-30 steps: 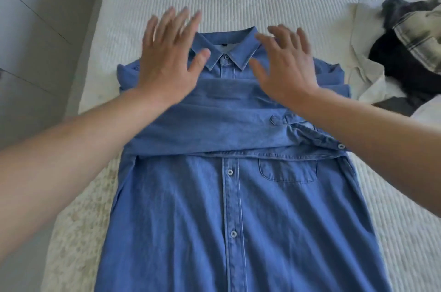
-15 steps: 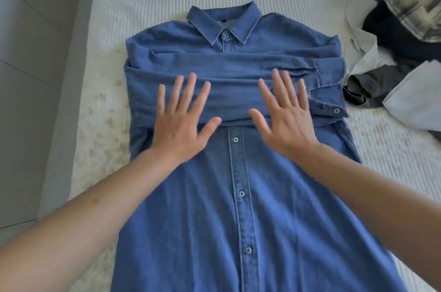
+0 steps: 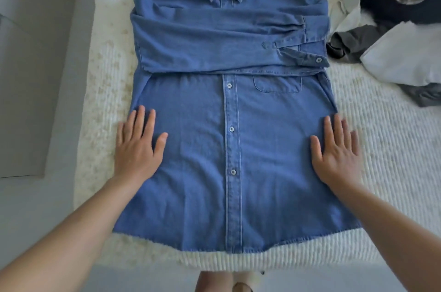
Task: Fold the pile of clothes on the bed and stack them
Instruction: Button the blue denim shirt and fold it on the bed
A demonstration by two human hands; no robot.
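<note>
Right now one blue shirt [image 3: 229,136] is being folded on the bed [image 3: 393,148]. It is laid flat with the buttons up and the collar at the far end. Both sleeves are already folded across the chest, one on top of the other, with the cuffs at the right side. The bottom half of the shirt is spread out long and is not yet folded.

The left hand [image 3: 137,146] is laid flat on the left edge of the shirt, and the right hand [image 3: 338,148] is laid flat on the right edge. On each hand the grip is let go — the fingers are straight and only pressed on the cloth, and nothing is held. It looks like the cloth is being smoothed, so this step seems to be the flattening before the next fold.

For the next move, the sides may need to be turned in, or the bottom hem may need to be lifted and brought up toward the collar. The cloth should be kept flat so no bumps are made.

No box or basket is seen. The other clothes — a pile [image 3: 393,29] of dark, white, grey and checked things — are left in a heap on the bed, at the far right, just beside the cuffs. No stack of folded clothes is seen yet, so most of the job seems to be left.
</note>
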